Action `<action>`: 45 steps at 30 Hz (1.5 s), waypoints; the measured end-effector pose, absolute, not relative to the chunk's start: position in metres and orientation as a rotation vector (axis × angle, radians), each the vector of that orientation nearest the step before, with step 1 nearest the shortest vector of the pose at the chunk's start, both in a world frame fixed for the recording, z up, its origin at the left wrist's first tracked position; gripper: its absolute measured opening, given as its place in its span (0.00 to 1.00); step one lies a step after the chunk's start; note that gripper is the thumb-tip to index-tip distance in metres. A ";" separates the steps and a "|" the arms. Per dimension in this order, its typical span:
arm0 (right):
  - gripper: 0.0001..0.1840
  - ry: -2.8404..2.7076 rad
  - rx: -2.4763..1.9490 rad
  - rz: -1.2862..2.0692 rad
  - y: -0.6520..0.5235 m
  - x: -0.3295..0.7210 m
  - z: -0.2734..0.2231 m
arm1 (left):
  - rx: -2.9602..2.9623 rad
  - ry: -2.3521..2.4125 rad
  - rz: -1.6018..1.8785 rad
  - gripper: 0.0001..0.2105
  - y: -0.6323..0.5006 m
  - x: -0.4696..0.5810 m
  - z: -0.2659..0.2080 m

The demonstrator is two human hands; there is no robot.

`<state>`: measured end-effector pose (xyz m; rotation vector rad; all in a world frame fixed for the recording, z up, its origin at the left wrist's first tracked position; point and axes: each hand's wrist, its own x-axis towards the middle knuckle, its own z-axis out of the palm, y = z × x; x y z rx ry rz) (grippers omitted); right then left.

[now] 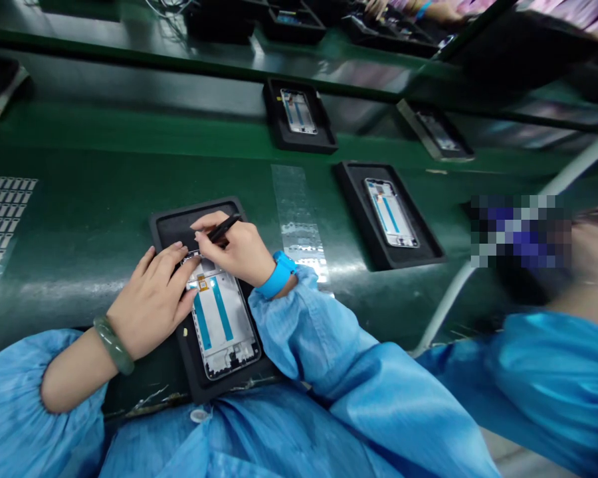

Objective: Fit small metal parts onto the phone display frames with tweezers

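Observation:
In front of me a black foam tray (182, 372) holds a silver phone frame (239, 312) with two blue adhesive strips and a small orange flex piece near its upper end. My right hand (236, 249) is closed on a black pen-like tool (223, 228) over the top end of the frame; the tool's tip is hidden by my fingers. My left hand (152, 299) lies with fingers stretched out on the frame's upper left edge, the thumb beside the flex piece. Next to the frame, on the tray's left side, is a small pale yellow piece (185, 332).
To the right, another foam tray (351, 192) carries a phone frame (391, 212). More trays (274, 136) stand farther back. Sheets of small labels (4, 226) and a clear strip (292, 199) lie on the green table. A co-worker's blue sleeve (558, 372) is at right, beside a white tube (448, 305).

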<state>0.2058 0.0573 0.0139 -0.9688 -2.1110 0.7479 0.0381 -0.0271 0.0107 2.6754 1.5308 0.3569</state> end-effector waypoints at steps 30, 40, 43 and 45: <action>0.19 -2.612 -1.435 0.309 0.109 0.231 0.015 | 2.419 1.459 0.623 0.10 -0.020 0.031 0.008; 0.20 -2.331 -1.902 0.114 0.194 0.201 0.046 | 2.261 1.889 1.092 0.18 -0.004 -0.003 0.025; 0.22 -2.280 -1.967 0.141 0.209 0.185 0.042 | 2.243 1.918 1.028 0.16 -0.005 -0.005 0.022; 0.22 -2.310 -1.945 0.169 0.214 0.178 0.038 | 2.263 1.910 0.940 0.16 -0.006 -0.002 0.019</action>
